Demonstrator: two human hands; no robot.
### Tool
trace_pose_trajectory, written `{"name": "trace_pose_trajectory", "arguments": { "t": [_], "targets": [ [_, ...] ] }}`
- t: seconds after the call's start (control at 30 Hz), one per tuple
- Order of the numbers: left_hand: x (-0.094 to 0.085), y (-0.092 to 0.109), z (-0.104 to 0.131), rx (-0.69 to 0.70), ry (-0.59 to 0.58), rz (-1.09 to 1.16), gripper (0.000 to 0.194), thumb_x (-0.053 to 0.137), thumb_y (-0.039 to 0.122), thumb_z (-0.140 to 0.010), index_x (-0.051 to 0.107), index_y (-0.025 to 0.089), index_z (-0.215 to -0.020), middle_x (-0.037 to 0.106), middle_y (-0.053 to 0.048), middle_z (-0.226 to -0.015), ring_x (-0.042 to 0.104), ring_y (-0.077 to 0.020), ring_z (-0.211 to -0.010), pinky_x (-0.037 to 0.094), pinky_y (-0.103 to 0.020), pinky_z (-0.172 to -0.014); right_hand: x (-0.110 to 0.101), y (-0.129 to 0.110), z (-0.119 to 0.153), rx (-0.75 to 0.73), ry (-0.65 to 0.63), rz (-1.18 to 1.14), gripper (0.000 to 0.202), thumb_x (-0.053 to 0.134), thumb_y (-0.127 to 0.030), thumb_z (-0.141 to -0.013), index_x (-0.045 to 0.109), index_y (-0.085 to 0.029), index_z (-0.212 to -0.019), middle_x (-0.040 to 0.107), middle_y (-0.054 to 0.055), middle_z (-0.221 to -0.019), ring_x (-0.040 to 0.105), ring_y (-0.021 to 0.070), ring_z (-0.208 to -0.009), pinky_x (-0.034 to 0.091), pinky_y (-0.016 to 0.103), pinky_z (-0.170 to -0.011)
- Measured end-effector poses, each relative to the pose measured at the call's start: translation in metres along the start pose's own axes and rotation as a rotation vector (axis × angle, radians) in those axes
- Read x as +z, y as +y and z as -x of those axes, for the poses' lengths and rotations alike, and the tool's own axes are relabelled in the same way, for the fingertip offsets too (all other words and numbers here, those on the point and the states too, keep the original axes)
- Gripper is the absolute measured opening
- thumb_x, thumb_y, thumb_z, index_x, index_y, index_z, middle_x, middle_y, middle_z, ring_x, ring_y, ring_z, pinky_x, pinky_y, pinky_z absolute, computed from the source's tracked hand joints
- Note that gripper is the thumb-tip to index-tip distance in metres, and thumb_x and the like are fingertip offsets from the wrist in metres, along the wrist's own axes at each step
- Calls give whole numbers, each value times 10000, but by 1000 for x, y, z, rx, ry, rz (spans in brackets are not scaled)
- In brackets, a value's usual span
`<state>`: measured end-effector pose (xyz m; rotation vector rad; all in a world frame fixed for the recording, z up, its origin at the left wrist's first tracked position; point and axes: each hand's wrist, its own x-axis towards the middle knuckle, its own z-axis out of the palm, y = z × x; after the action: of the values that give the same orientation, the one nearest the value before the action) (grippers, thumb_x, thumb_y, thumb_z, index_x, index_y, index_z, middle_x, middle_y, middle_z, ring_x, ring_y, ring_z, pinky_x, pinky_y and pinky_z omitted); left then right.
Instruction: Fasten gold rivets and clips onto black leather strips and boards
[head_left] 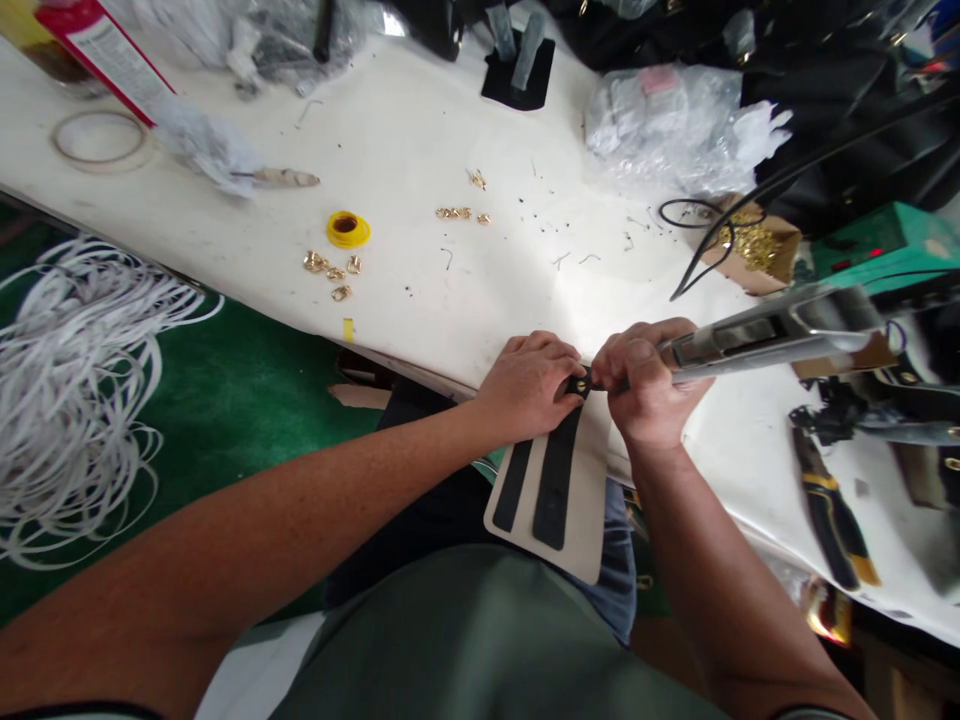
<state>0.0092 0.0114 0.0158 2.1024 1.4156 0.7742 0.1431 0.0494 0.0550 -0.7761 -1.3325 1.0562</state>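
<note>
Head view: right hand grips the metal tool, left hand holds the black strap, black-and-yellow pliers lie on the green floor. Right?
No: the pliers lie on the white table, not the green floor, as the head view shows. The right hand grips the metal tool, and the left hand holds the black strap.

A grey-green top (465,640) — white at one side — and blue jeans (621,560).

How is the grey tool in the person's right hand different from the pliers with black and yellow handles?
The grey tool is gripped in the right hand, while the pliers lie on the white table. The grey tool looks metallic, but the pliers have black and yellow handles. Both are longer than they are wide.
</note>
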Motion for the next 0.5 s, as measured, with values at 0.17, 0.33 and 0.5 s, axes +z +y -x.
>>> {"name": "trace_pose_trajectory", "arguments": {
  "t": [0.17, 0.33, 0.5],
  "targets": [
    [-2, 0, 0, -2, -10, 5, 180, 679, 277, -871, 707, 265, -1048, 700, -17, -1281, 518, -268, -1290, 385, -476, -1063, 1, 1, 0, 8, 28, 25, 266, 733, -308, -827, 532, -264, -658, 493, -72, -491, 440, 121, -370, 378, 291, -351],
    [-1, 0, 0, -1, 7, 11, 189, 695, 271, -859, 710, 262, -1047, 703, -14, -1278, 523, -268, -1287, 391, -476, -1059, 0, 2, -1, 47, 35, 1, 268, 751, -321, -808, 523, -256, -683, 499, -86, -499, 436, 109, -373, 400, 272, -374],
    [-2, 0, 1, -4, 17, -11, 184, 709, 279, -852, 708, 256, -1035, 713, -15, -1236, 552, -263, -1250, 429, -470, -1045, -5, 7, -2, 76, 15, 60, 348, 784, -394, -812, 526, -222, -656, 506, -70, -515, 469, 110, -416, 394, 260, -415]
  ]
}}
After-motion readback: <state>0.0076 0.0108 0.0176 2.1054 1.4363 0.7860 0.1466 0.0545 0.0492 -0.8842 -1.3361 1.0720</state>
